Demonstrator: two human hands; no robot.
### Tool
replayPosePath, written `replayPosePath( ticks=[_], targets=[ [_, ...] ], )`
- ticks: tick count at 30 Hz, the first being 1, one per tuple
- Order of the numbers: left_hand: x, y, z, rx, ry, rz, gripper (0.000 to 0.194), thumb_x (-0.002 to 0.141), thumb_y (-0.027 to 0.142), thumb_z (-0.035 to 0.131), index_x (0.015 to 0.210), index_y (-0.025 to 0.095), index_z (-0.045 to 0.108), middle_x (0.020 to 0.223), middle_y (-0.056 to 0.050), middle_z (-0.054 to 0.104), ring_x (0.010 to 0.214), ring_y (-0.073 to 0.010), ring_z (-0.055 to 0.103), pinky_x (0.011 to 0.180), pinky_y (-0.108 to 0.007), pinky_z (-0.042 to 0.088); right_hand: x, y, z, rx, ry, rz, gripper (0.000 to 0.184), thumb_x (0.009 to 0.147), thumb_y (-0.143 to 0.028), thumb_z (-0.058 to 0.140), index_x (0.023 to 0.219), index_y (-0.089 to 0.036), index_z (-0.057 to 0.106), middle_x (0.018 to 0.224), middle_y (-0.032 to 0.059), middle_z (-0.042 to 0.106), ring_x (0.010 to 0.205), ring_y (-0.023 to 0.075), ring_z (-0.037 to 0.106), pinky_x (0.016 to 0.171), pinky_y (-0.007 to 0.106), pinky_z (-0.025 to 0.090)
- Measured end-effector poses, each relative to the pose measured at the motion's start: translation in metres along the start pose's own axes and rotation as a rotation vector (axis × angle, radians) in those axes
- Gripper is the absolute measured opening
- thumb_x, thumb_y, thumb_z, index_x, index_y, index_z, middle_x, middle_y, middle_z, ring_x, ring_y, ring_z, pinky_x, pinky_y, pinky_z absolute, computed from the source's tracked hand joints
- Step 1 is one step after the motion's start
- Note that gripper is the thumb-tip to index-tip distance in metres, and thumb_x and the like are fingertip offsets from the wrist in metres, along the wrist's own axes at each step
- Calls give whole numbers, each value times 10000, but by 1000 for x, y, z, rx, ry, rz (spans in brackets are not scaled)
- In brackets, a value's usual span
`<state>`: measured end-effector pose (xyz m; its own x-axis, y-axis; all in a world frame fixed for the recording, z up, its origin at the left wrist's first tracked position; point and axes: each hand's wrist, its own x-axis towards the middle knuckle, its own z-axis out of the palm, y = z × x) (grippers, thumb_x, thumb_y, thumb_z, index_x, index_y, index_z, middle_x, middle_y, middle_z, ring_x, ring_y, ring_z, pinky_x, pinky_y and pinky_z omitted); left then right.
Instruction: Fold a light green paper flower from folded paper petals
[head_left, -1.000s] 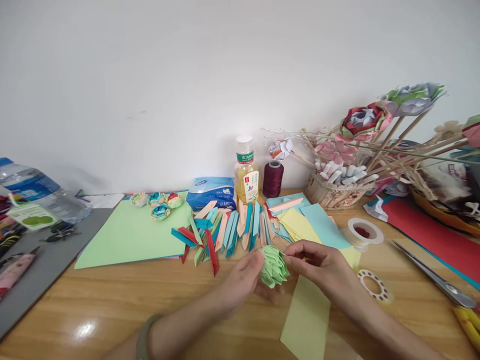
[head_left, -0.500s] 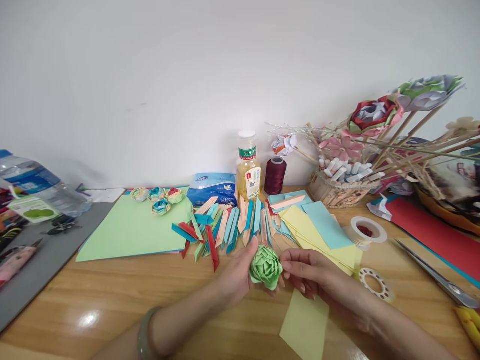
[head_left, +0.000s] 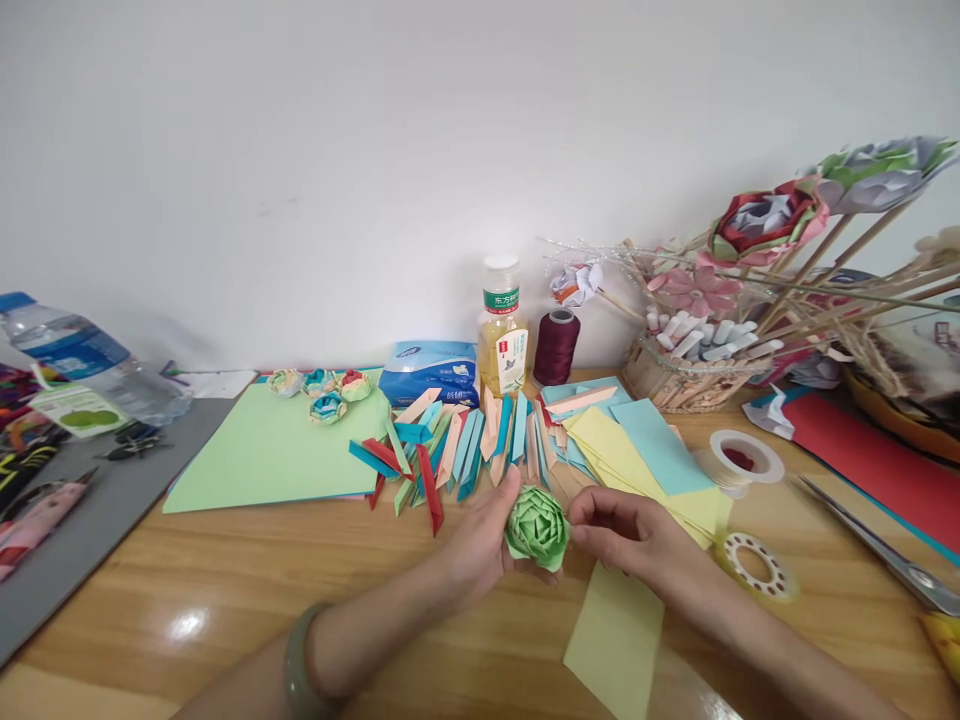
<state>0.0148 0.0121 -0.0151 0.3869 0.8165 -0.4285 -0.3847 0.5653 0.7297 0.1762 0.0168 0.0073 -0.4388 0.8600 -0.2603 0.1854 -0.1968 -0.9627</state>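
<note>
A green folded-paper flower [head_left: 538,527] with layered petals rests in my left hand [head_left: 484,540], the thumb along its left side and the fingers underneath. Right beside the flower, my right hand [head_left: 619,530] has thumb and index finger pinched together at its right edge. Whatever lies between those fingertips is too small to make out. Below my right hand lies a pale yellow paper sheet [head_left: 615,640]. Just beyond the flower is a row of folded paper strips [head_left: 465,450] in blue, peach, red and green.
Behind the strips stand a tissue pack [head_left: 427,373], a drink bottle [head_left: 502,335] and a maroon thread spool [head_left: 556,347]. Small paper flowers [head_left: 328,405] sit on green sheets [head_left: 262,450]. To the right are tape rolls [head_left: 757,567], scissors [head_left: 877,545] and a basket [head_left: 686,380].
The whole view has shifted slightly. My right fingers have closed in at the flower's right edge, with the lower fingers curled up more. The flower stays in my left hand, tilted a little differently.
</note>
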Motion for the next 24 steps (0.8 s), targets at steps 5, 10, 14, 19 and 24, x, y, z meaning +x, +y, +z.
replayPosePath(
  ticks=[5, 10, 14, 19, 24],
  targets=[
    [-1, 0, 0, -9, -35, -13, 470, 756, 608, 475, 843, 146, 494, 571, -10, 599, 428, -144, 583, 414, -247, 460, 1, 2, -2, -1, -21, 73, 123, 669, -283, 559, 603, -189, 515, 520, -48, 477, 476, 94, 399, 452, 213, 280],
    [-1, 1, -3, -22, -102, -45, 513, 760, 646, 419, 804, 141, 495, 561, -34, 619, 426, -151, 595, 406, -233, 449, -1, -2, -4, 63, -66, 70, 115, 667, -256, 519, 594, -169, 537, 562, -28, 465, 517, 99, 384, 478, 214, 289],
    [0, 0, -3, -39, -40, 9, 487, 768, 616, 446, 865, 143, 503, 615, -37, 630, 486, -163, 619, 445, -253, 472, -3, -1, -3, 2, 112, -4, 200, 727, -339, 524, 603, -184, 506, 546, -39, 415, 505, 103, 360, 470, 226, 275],
    [-2, 0, 0, -100, 47, 179, 445, 767, 543, 525, 946, 136, 536, 876, -86, 644, 743, -180, 633, 603, -272, 508, -6, -1, 4, -105, 215, -134, 225, 739, -367, 562, 609, -195, 497, 579, -30, 464, 535, 117, 410, 496, 237, 316],
    [-3, 1, 0, -32, 69, 196, 460, 762, 551, 524, 971, 142, 550, 888, -95, 630, 749, -190, 610, 551, -267, 498, -6, 0, 1, -125, 323, -165, 195, 793, -381, 519, 713, -205, 541, 648, -8, 523, 607, 144, 499, 531, 246, 390]
  ],
)
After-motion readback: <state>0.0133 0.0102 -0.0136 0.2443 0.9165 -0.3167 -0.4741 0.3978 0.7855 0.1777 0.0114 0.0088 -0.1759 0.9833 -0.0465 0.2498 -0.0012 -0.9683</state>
